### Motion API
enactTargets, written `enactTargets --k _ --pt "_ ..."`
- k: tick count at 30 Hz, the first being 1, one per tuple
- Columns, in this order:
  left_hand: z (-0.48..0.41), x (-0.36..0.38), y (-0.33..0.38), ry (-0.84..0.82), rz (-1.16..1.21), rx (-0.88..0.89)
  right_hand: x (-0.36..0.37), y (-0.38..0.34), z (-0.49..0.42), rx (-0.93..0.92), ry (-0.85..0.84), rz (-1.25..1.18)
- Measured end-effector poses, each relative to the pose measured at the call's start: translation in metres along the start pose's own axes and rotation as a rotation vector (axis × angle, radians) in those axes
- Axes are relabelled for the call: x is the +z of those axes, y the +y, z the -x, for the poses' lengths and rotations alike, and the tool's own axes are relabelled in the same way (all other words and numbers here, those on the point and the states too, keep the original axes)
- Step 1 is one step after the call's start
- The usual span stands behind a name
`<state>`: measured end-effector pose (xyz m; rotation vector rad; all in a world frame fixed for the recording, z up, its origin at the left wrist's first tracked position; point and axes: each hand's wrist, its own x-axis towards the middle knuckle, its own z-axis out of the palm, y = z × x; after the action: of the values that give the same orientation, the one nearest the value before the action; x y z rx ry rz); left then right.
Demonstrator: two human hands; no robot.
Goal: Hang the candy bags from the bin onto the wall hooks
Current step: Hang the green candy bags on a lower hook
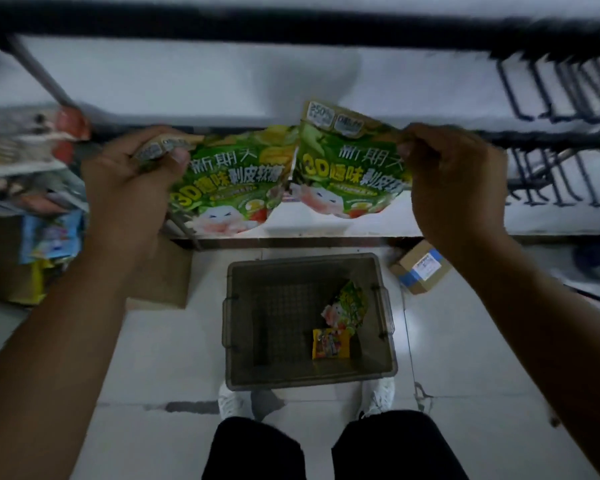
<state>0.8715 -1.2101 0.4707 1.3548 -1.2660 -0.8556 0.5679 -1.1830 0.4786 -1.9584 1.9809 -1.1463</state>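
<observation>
So, both hands are busy: the left hand [132,188] pinches the top of 1 green candy bag [229,188], and the right hand [454,181] pinches the top corner of a 2nd green bag [347,168]. Both bags are up by the wall. 2 more packets [329,342] lie in the bin [230,323]. Risk imo: with no free hand, threading onto the wall hooks [551,88] could slip and drop a bag.

The left bag [229,188], green with a white cartoon face, hung from the left grip [132,181], pinched at its top corner; the matching right bag [350,171] hung just beside it from the right grip [454,181]. Below, between both grips, the grey bin [243,341] held a third green bag [347,306] and a yellow packet [329,342].
</observation>
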Motion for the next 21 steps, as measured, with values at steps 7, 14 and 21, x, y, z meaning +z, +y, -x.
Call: enactTargets --k 7,14,21 --pt "-0.002 -0.021 0.098 0.069 0.068 0.099 -0.084 -0.064 -0.034 -0.083 0.128 -0.114" --pt "-0.006 -0.045 0.174 0.125 0.114 0.181 -0.157 -0.124 -0.058 -0.077 0.165 -0.207" --pt "-0.012 -0.054 0.248 0.153 0.168 0.292 -0.213 -0.172 -0.078 -0.132 0.169 -0.297"
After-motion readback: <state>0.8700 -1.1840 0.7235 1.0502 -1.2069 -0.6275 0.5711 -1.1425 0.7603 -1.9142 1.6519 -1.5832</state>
